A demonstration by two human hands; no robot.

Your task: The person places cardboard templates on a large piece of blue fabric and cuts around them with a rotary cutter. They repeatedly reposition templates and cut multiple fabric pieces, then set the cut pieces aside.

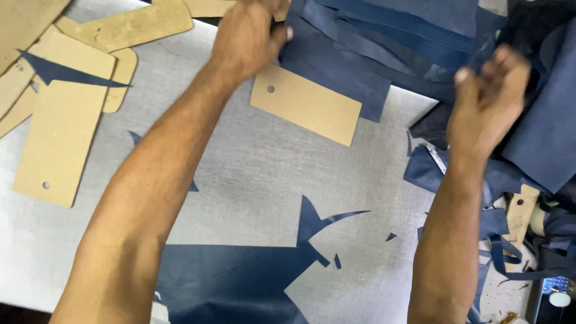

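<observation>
Nearest, a large offcut of dark blue leather (234, 282) lies at the table's near edge, jagged where shapes have been cut away (so some cutting looks done). Far beyond it, the left hand (249, 36) is closed, pinching the edge of a blue leather sheet (342, 75) at the far centre, its long axis running left to right. The right hand (489, 99) is curled shut on a fold of that blue pile. A tan card template (306, 105) lies on the sheet's near corner, slanting toward the near right; no tracing shows yet.
</observation>
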